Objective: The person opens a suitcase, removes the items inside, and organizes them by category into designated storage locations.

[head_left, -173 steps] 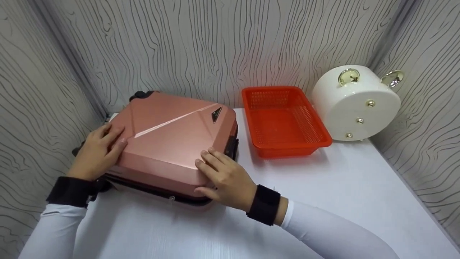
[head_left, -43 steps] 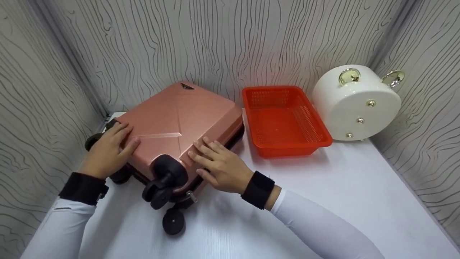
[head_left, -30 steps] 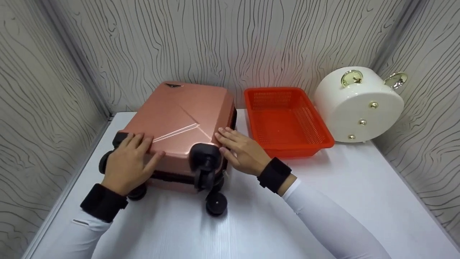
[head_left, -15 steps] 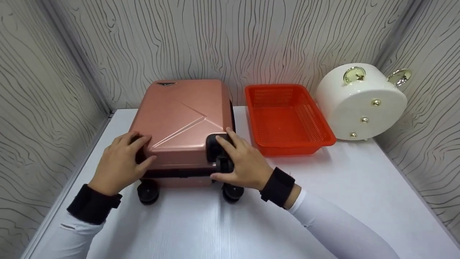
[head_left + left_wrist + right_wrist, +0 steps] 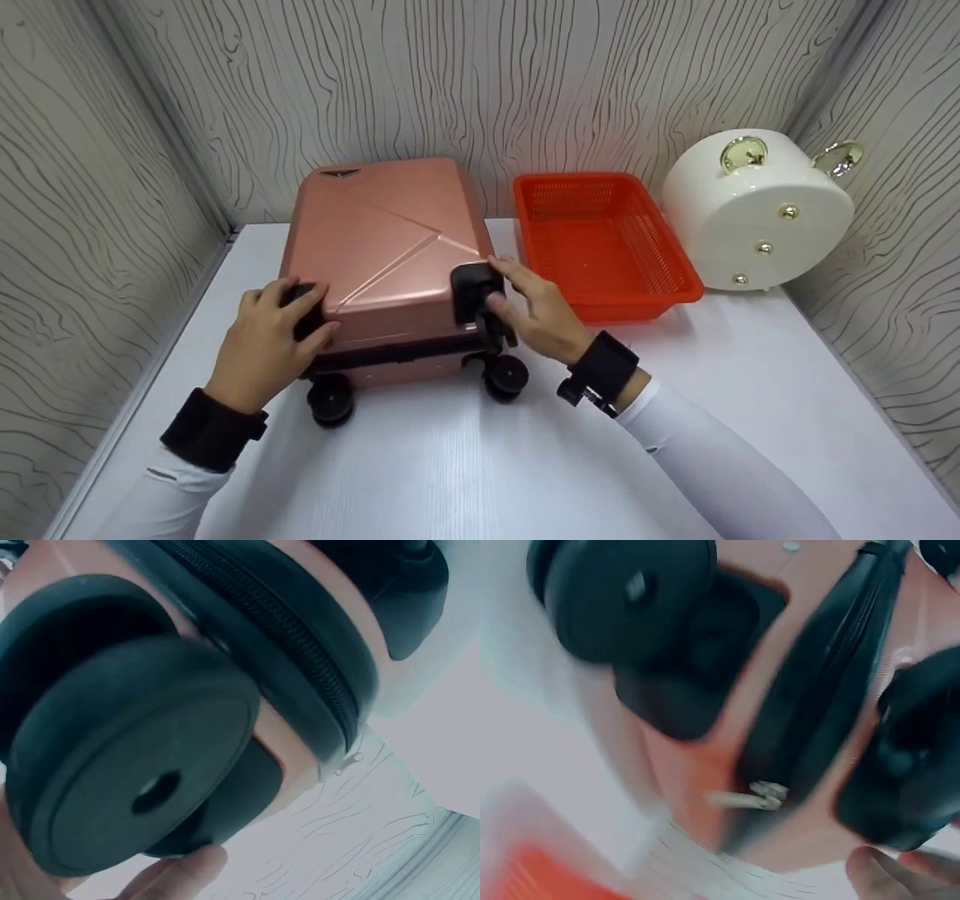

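Observation:
A rose-pink hard-shell suitcase lies flat on the white table, wheeled end toward me, with its zipper running round the side. My left hand grips its near left corner, fingers and thumb around the black wheel there. At the near right corner, my right hand holds the upper black wheel and housing, thumb on the wheel and fingers along the side. Two lower wheels stick out below, one on the left and one on the right. A metal zipper pull shows in the right wrist view.
Right of the suitcase stands a red plastic basket. Beyond it is a white round case with gold knobs and ear-like gold discs. Wood-grain panels close in the back and both sides of the table.
The suitcase has turned on the table, so its wheeled end now faces me and its logo sits at the far left. Both hands have shifted from its top onto the near wheeled corners.

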Motion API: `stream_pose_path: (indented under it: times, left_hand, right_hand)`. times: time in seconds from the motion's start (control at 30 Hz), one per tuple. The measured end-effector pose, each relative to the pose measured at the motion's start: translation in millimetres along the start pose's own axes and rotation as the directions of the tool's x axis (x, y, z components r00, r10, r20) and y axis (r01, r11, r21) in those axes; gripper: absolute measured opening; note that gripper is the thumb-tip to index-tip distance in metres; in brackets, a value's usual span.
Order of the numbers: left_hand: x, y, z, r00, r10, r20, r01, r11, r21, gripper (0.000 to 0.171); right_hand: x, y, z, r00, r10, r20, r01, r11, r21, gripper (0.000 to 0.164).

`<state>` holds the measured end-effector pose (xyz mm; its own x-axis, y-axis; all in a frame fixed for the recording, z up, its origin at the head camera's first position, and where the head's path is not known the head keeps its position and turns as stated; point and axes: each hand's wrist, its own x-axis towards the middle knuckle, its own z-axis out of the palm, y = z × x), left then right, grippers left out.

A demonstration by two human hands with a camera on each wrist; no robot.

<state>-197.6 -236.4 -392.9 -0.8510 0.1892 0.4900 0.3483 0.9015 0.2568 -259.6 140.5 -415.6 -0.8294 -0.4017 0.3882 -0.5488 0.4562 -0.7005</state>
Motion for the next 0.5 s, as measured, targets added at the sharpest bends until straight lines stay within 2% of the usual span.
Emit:
stream_pose_path:
  times: [0.07,0.13,0.23,0.37,0.5]
  left_hand:
    - [-0.6,0.8,0.0,1.000,0.001,-0.002,-0.001,1.000,0.011,0.054]
    - [-0.6,0.2,-0.2,1.000,0.006,-0.004,-0.006,1.000,0.021,0.054]
    - [0.1,-1.7,-0.1,1.000,0.019,-0.008,-0.019,0.999,0.032,0.054]
    - [1.0,-3.6,1.5,0.999,0.034,-0.018,-0.033,0.999,0.041,0.054]
    - [1.5,-3.8,4.0,0.999,0.037,-0.033,-0.035,0.998,0.048,0.054]
  right_hand:
    - [0.0,11.4,-0.5,0.993,0.070,-0.091,-0.056,0.987,0.151,0.049]
    - [-0.6,19.6,0.7,0.980,0.118,-0.162,-0.086,0.978,0.191,0.041]
    - [-1.7,28.4,6.1,0.972,0.149,-0.182,-0.140,0.988,0.061,0.033]
    - [-3.9,35.1,17.1,0.988,0.121,-0.099,-0.137,0.976,-0.169,0.033]
    - [-6.6,39.6,26.6,0.991,0.109,-0.074,-0.125,0.958,-0.256,0.026]
